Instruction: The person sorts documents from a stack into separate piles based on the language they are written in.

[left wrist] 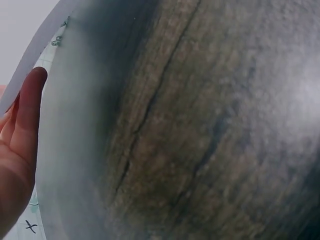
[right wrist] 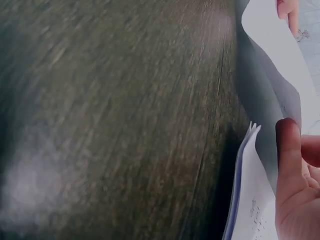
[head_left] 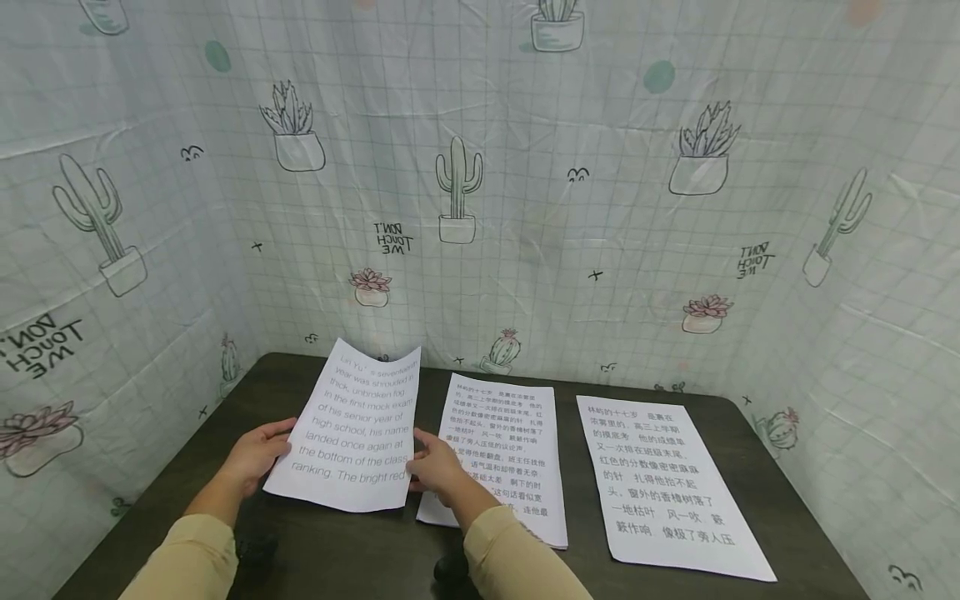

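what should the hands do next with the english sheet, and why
Probably lower the English sheet onto the table, left of the middle stack: the left hand and right hand hold its opposite side edges, and the right wrist view shows it curving above the wood.

The English-printed sheet (head_left: 341,429) is showing smooth, matt white paper, and the middle stack (head_left: 517,421) and the right-hand sheet (head_left: 663,483) are presenting the same plain paper finish. The tabletop (head_left: 337,550) is looking like dark wood, its streaky grain catching a blurred sheen in both wrist views. The printed backdrop (head_left: 525,108) is appearing as thin, creased cloth, while the sleeves (head_left: 195,554) are looking like matt fabric.
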